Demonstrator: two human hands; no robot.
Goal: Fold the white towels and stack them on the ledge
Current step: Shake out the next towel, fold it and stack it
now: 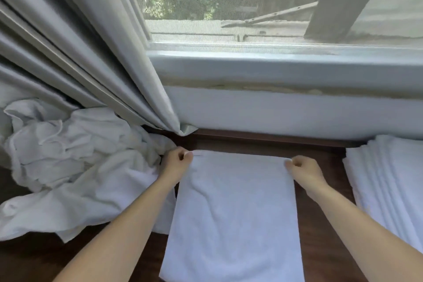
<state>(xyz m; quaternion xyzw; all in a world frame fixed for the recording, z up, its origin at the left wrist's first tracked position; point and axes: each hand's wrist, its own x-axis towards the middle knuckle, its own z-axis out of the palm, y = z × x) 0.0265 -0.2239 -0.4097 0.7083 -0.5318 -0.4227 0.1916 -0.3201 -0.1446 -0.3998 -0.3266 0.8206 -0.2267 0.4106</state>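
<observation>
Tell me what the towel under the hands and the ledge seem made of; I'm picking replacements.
Towel: looks like white cotton terry, matte, with a soft nubby pile and gentle creases. Ledge: seems dark brown wood or wood veneer, smooth with a slight sheen; the grain is too faint to say which.

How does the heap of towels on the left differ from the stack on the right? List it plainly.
The heap is crumpled and loose, while the stack is folded flat in neat layers. The heap sprawls against the curtain and touches the left hand; the stack sits apart from the right hand. Both are white towels lying on the dark wooden ledge.
</observation>
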